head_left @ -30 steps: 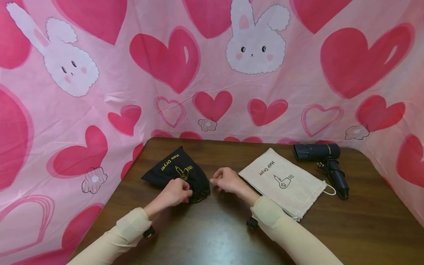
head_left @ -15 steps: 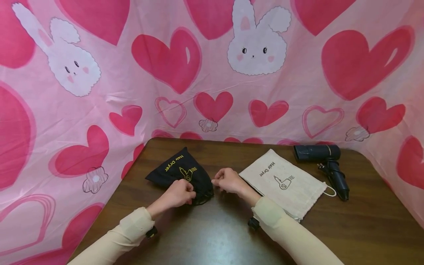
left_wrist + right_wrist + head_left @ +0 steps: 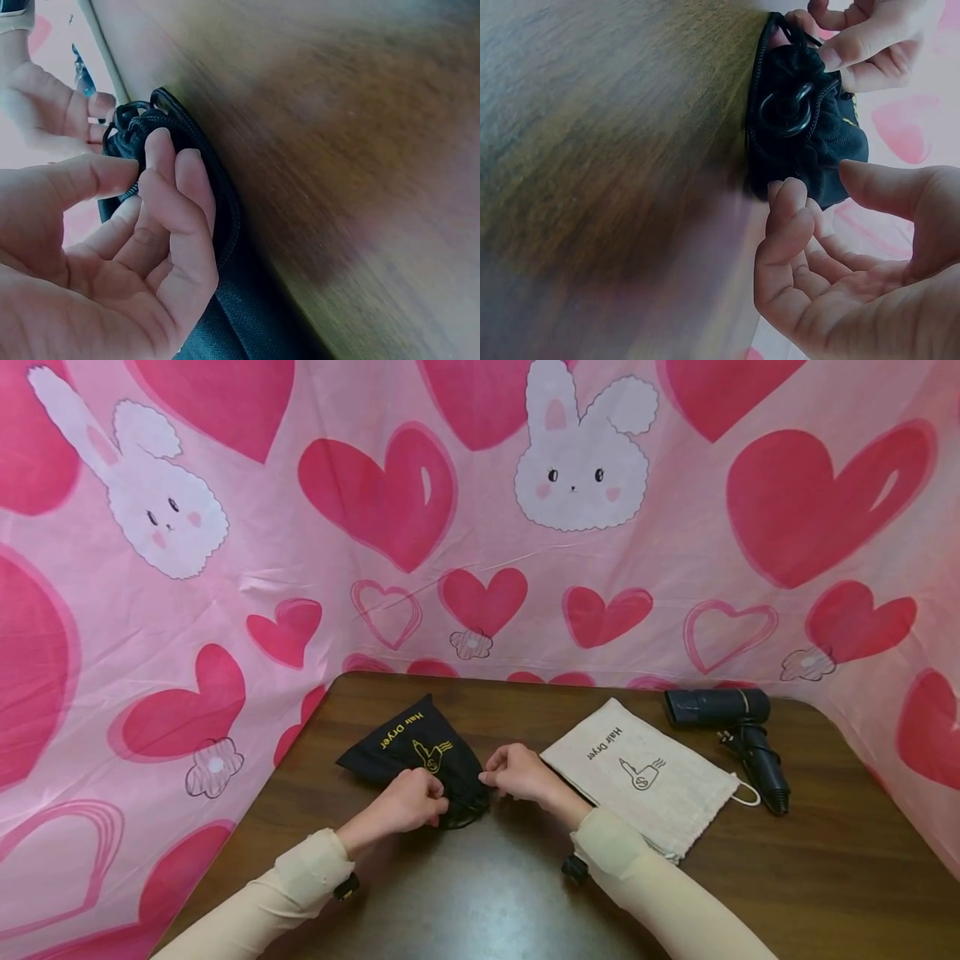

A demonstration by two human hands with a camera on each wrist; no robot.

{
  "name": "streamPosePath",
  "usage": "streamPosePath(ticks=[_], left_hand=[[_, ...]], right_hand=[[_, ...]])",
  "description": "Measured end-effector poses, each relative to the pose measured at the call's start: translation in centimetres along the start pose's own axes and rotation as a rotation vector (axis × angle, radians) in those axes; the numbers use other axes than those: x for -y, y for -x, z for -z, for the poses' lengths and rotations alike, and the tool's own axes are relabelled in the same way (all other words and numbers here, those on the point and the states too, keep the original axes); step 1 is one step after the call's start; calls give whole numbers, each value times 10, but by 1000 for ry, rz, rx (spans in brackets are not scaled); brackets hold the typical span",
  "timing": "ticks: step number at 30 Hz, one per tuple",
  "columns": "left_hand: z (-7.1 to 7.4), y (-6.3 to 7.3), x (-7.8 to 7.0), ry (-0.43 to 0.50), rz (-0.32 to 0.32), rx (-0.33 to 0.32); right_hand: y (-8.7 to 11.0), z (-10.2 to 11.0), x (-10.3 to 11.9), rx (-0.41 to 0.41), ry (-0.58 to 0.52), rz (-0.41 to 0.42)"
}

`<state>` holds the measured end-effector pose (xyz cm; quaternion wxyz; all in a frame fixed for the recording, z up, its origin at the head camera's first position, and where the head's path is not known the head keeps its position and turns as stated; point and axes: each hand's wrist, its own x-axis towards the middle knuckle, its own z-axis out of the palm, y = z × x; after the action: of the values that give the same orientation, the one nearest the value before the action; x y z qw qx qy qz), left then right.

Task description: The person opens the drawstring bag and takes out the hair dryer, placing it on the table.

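Observation:
A black drawstring bag [image 3: 405, 739] lies on the table's left half, with yellow "Hair Dryer" lettering and a dryer drawing. My left hand [image 3: 408, 800] pinches its gathered mouth end by the cord [image 3: 154, 120], fingers curled. At the bag's right edge is my right hand [image 3: 519, 773], its thumb and bent fingers apart with the tips right at the black cloth. In the right wrist view a dark loop [image 3: 786, 120] stands out from the gathered mouth. What the bag contains is hidden.
Right of my hands lies a flat cream drawstring bag [image 3: 630, 768] with the same words and drawing, its white cord loop at one corner. A black hair dryer [image 3: 720, 703] rests beyond it at the back right. Pink heart-patterned cloth [image 3: 480, 527] hangs behind the wooden table [image 3: 480, 893].
The black bag and my left hand have shifted slightly right, closing the gap to my right hand, which has hardly moved. The cream bag and hair dryer lie as before.

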<state>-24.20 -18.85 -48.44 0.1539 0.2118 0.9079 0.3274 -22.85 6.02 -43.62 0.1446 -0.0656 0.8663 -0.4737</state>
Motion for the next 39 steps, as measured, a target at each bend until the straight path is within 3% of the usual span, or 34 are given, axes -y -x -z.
streamPosePath(ticks=[8,18,20,26,27,30,34,39], left_hand=[[-4,0,1,-5,-31,0],[-9,2,5,-19,-21,5],[-7,8,-4,-19,-22,3],[-7,14,-11,-12,-7,2],[-9,12,-5,-12,-6,4],[-10,13,-6,-3,-3,12],[-7,20,-17,-8,19,13],[3,37,-48,6,40,14]], right_hand=[[5,0,-1,14,7,29],[10,1,-4,28,32,63],[11,0,-5,27,35,69],[14,-1,-6,31,30,81],[14,-1,-6,32,28,84],[16,-2,-6,36,21,88],[17,-2,-7,40,19,87],[19,-1,-5,39,13,79]])
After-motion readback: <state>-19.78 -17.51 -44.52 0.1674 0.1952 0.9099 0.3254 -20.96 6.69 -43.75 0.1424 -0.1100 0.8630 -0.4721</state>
